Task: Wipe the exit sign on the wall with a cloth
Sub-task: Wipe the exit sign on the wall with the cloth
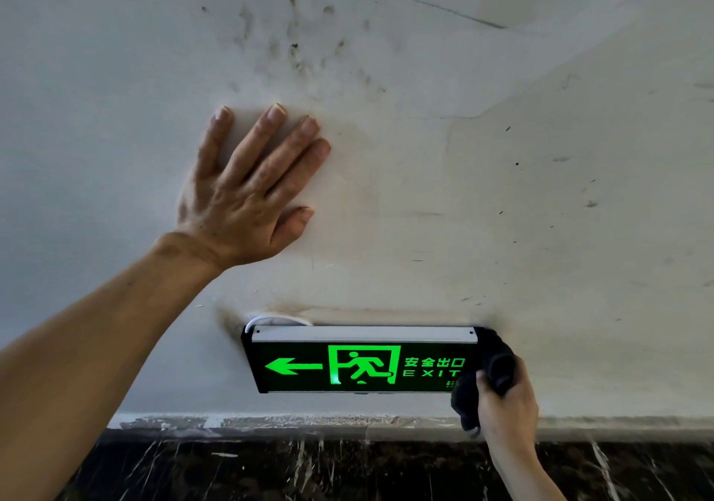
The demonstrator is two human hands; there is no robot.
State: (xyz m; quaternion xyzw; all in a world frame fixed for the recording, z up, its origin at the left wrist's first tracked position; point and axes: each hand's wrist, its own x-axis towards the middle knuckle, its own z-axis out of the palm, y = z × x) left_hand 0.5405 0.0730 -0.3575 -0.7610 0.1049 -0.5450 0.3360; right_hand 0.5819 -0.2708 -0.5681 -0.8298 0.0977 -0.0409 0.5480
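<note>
Wall point(483, 191): off-white plaster, scuffed, with dark smudges above and a grey strip along its foot; dark marbled floor point(347, 469) below
Exit sign point(359, 361): black housing, lit green arrow, running figure and EXIT lettering; mounted low on the wall, just above the grey strip; a white cable point(259, 321) loops out at its upper left corner
Cloth point(487, 380): dark, bunched, pressed over the sign's right end
Right hand point(506, 408): fingers closed around the cloth, holding it against the sign
Left hand point(251, 187): fingers spread wide, palm flat on the wall, above and left of the sign, holding nothing
</note>
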